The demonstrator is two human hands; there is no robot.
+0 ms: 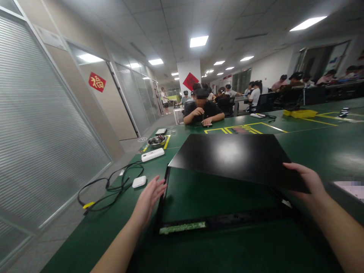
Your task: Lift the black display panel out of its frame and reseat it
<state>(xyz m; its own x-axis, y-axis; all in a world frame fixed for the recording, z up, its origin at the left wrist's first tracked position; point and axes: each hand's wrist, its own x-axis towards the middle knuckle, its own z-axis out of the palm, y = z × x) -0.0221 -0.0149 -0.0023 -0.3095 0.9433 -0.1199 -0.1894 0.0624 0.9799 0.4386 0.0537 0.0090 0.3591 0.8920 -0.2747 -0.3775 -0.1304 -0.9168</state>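
A large flat black panel (236, 155) is tilted up off the green table, its right near edge held by my right hand (307, 182), fingers curled over it. Under it lies a thin black frame (160, 204) with a green circuit strip (182, 228) along its near side. My left hand (149, 197) hovers beside the frame's left edge, fingers stretched out and holding nothing.
A black cable (108, 189), a small white box (139, 181) and a longer white device (152, 154) lie at the left. A metal bowl (156, 140) sits further back. A person in black (202, 110) sits across the table. Yellow trays (300, 113) stand far right.
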